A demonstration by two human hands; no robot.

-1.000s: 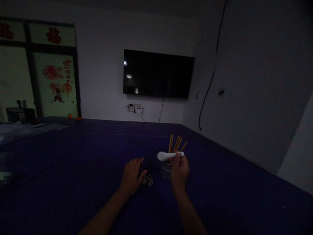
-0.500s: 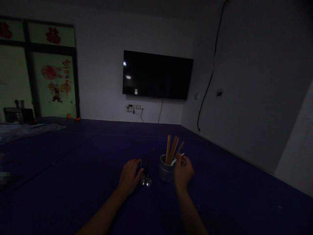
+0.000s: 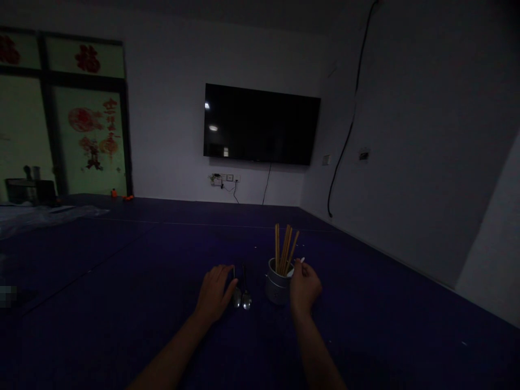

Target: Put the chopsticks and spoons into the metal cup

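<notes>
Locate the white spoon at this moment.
In the head view, right of centre, the white spoon is held in the right hand at the right side of the grey cup's rim, beside the chopsticks standing in the grey cup.

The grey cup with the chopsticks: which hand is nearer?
Right. The right hand is right beside the cup, at its rim; the left hand is farther off, by the metal spoons.
</notes>
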